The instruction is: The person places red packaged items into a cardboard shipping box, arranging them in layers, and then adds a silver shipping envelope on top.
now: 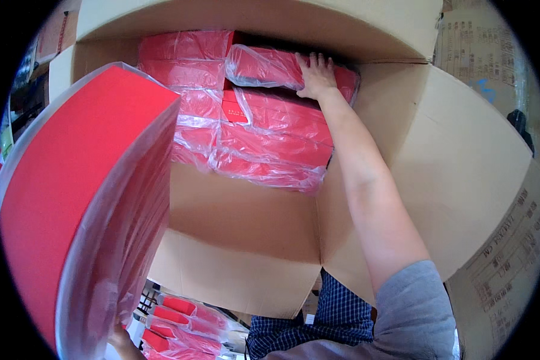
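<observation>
A red box (90,156) in clear wrap (123,234) is held up by the left hand (123,344), which is clamped at its lower end; how the grip is set behind the box cannot be told. The box is raised above that hand, beside the carton (240,204). Just right of the left hand, wrapped boxes (180,327) are grouped below the carton, and checked trousers (342,306) are seen farther right. A grey sleeve (414,306) is worn on the right arm, which is stretched into the carton. The right hand (318,75) is laid on the top box (267,66), spread apart and closed on nothing. Under it and to its left, a red stack (276,135) is packed against the carton's far side.
</observation>
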Available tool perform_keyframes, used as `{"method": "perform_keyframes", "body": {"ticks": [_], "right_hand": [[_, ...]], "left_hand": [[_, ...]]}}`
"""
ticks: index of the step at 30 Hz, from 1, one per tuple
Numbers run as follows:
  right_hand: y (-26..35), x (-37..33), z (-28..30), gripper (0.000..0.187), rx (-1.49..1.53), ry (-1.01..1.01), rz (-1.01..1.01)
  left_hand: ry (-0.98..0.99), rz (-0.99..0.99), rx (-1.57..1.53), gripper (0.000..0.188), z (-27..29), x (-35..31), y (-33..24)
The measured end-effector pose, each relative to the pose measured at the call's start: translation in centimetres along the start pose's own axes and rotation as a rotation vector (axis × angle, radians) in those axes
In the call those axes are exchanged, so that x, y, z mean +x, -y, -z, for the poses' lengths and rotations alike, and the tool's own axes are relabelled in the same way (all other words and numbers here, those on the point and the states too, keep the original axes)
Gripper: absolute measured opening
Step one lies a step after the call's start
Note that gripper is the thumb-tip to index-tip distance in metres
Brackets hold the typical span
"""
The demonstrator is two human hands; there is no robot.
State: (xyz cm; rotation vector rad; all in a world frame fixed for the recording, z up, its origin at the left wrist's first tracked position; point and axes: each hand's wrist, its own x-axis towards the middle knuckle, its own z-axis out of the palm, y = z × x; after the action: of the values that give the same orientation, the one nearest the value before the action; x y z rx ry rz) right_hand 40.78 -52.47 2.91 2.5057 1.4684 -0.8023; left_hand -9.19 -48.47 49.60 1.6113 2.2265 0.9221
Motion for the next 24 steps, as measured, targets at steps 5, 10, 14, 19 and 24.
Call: {"method": "perform_keyframes", "body": {"ticks": [5, 10, 14, 19, 24], "right_hand": [[-0.1, 2.1, -1.3, 0.114, -0.023, -0.046, 0.074], [0.9, 1.1, -0.5, 0.107, 0.123, -0.011, 0.086], [3.1, -1.2, -1.0, 0.103, 0.192, 0.115, 0.152], [-0.4, 0.0, -1.5, 0.089, 0.33, 0.293, 0.039], [1.0, -5.9, -5.5, 0.073, 0.211, -0.428, -0.136]], "left_hand": [[0.031, -0.005, 0.05, 0.059, -0.7, -1.7, 0.6], [0.072, -0.029, 0.048, 0.058, -3.5, -1.8, 1.4], [0.132, -0.113, 0.033, 0.057, -6.8, -1.4, 2.2], [0.314, -0.496, -0.054, 0.056, -14.4, -0.4, 0.4], [0.485, -1.078, -0.192, 0.055, -23.8, -0.7, -4.3]]}}
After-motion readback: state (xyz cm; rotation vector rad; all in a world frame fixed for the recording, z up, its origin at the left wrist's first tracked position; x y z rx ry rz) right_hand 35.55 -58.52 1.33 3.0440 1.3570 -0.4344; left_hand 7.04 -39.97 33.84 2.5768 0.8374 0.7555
